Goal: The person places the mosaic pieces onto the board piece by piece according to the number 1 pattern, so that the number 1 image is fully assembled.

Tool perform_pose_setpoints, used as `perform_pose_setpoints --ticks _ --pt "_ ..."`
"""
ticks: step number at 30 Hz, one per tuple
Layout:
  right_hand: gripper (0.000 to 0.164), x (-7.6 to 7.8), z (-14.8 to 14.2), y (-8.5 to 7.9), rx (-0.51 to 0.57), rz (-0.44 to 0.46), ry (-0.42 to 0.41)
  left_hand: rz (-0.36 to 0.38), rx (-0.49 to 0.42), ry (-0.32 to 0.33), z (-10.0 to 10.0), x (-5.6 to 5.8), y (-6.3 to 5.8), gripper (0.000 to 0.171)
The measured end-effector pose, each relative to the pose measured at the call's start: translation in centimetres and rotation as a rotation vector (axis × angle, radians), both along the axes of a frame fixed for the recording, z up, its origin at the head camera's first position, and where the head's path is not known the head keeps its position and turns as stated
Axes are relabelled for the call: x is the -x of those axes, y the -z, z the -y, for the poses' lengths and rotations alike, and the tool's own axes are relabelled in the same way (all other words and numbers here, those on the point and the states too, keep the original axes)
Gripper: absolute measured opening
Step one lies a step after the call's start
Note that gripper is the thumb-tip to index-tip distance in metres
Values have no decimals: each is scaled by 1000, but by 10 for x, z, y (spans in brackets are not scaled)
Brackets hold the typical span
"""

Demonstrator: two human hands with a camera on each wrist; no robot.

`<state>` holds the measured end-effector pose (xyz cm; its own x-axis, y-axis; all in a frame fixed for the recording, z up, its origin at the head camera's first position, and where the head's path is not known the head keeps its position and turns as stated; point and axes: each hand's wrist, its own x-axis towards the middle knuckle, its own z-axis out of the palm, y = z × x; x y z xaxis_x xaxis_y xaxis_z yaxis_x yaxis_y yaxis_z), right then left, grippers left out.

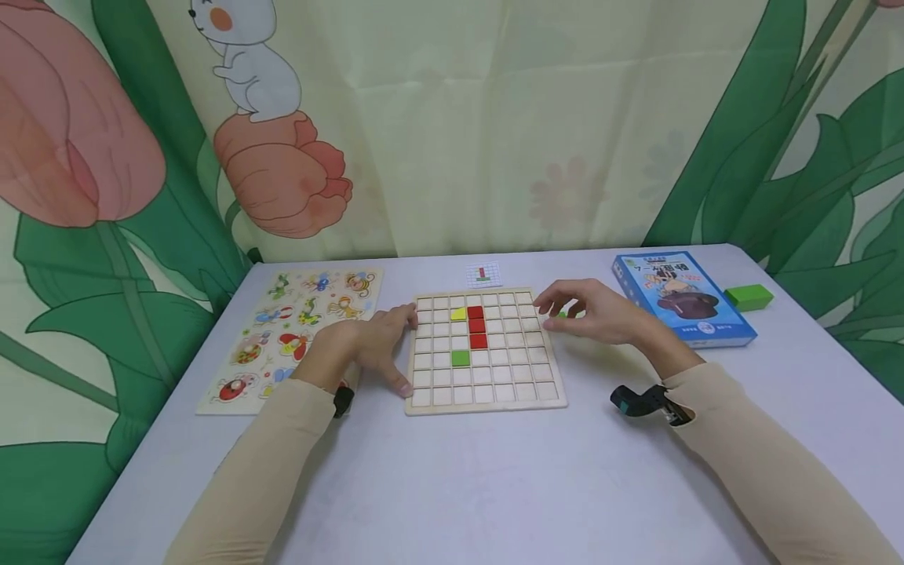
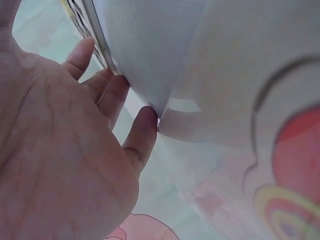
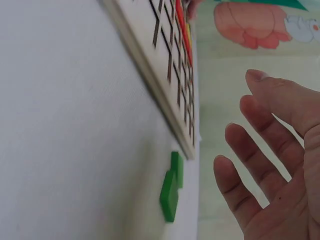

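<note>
A wooden grid board (image 1: 519, 377) lies on the table. On its squares sit a column of red tiles (image 1: 476, 326), a yellow piece (image 1: 458, 314) and a green square tile (image 1: 461, 359). My left hand (image 1: 377, 341) rests along the board's left side, fingers at the upper part and thumb by the near corner. Over the board's far right edge hovers my right hand (image 1: 589, 310), fingers loosely bent and apart with nothing between them. Below it, two green pieces (image 3: 170, 197) lie on the table just off the board, mostly hidden by the hand in the head view.
Behind the board lies a small pattern card (image 1: 483, 275) with a grid. A sheet of cartoon insects (image 1: 243, 349) lies at the left, partly under my left arm. To the right are a blue box (image 1: 685, 306) and a green block (image 1: 749, 297). A printed curtain (image 1: 452, 157) hangs behind.
</note>
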<state>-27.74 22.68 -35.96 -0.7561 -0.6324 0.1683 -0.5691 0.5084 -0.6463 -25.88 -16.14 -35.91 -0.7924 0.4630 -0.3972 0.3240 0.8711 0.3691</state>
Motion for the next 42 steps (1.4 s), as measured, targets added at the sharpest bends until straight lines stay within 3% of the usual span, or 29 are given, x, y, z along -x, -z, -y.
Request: perform_pose_setpoints --ticks 11,18,22,42 --pt "32 1 -25 10 -17 36 64 7 -1 -19 -2 -1 -1 113" --pt "27 1 -32 13 -86 67 99 -7 52 20 -4 1 -2 101" --pt "26 1 -36 16 -114 72 126 -6 70 8 -4 0 -3 101" --pt "37 -15 -55 13 -194 97 112 16 73 7 -4 -2 -4 102"
